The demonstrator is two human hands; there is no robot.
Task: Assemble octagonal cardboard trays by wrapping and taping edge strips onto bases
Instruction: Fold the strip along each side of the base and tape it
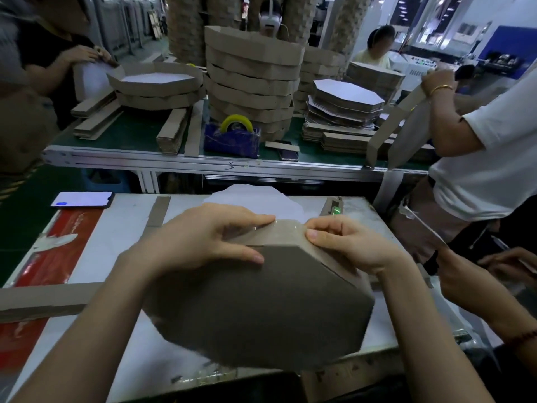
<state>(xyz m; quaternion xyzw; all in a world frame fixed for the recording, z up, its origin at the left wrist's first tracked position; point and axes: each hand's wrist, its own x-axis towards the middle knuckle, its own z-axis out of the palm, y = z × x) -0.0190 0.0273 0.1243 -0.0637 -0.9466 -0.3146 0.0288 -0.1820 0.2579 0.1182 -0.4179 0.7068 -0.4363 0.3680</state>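
As the upturned tray point(261, 309) lies over a white table point(116, 257), long axis left to right, both hands meet at its far rim, neither nearer. The left hand point(203, 237) pinches the edge strip point(277, 235); the right hand point(348, 242) thumbs it down, fingers curled behind. Finished trays point(252, 77) crowd the workshop bench point(145, 154) beyond.

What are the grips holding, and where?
Both hold the cardboard tray at its far rim: left grip over the edge strip, right grip pinching the adjoining corner.
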